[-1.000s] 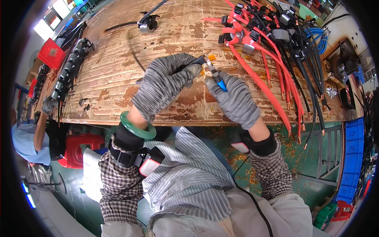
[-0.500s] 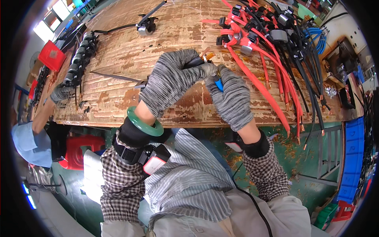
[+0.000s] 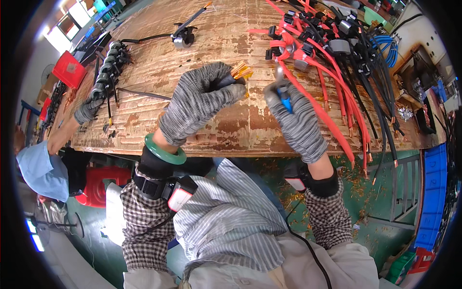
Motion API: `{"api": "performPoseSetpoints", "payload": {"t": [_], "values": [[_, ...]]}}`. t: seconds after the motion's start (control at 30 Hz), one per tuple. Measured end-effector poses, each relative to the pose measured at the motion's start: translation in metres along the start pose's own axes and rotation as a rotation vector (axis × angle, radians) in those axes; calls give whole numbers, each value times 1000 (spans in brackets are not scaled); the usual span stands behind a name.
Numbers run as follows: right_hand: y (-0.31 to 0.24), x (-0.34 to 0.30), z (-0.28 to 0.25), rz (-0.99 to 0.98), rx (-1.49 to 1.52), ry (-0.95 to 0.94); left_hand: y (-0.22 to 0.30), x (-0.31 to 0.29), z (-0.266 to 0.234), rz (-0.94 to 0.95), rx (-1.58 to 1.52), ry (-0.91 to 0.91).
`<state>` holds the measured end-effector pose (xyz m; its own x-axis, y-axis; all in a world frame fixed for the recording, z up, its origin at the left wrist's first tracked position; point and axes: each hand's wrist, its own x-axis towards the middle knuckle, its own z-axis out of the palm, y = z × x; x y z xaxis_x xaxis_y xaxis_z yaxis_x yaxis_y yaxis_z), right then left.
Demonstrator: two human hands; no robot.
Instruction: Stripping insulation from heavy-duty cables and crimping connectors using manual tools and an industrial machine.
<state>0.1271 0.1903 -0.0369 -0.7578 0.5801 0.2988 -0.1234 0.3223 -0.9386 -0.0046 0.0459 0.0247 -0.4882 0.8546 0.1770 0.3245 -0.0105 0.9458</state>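
Observation:
My left hand (image 3: 199,103), in a grey striped knit glove, is closed around a black cable (image 3: 223,82). Loose yellow-orange and copper-coloured strands (image 3: 241,71) stick out of the cable end beyond my thumb and fingers. A dark cable length (image 3: 144,93) runs along the table toward that wrist; whether it is the same cable is hidden. To the right, my right hand (image 3: 299,126), gloved alike, grips a small blue-handled tool (image 3: 286,101) with a metal tip (image 3: 279,73) pointing up. Its exact kind is unclear. A gap separates the tool from the strands.
Red cables (image 3: 315,111) and black cables (image 3: 375,96) with clamps and metal rings lie heaped at the right of the worn wooden table (image 3: 231,130). A ring-shaped part (image 3: 183,39) rests at the back. At left, a co-worker's gloved hand (image 3: 87,110) touches a row of rings (image 3: 105,72).
My hands have moved apart: the right one went right with the blue tool, the left one slightly left. The strands at the cable end now show spread out.

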Motion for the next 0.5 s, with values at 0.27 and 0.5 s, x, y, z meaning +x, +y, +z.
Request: {"api": "performPoseSetpoints", "payload": {"t": [0.27,0.5], "values": [[-31,-1,25,73,339,-28,2,-9,-14,-83,-158,-27],[-16,15,35,-65,628,133,2,-12,-10,-60,-138,-28]]}}
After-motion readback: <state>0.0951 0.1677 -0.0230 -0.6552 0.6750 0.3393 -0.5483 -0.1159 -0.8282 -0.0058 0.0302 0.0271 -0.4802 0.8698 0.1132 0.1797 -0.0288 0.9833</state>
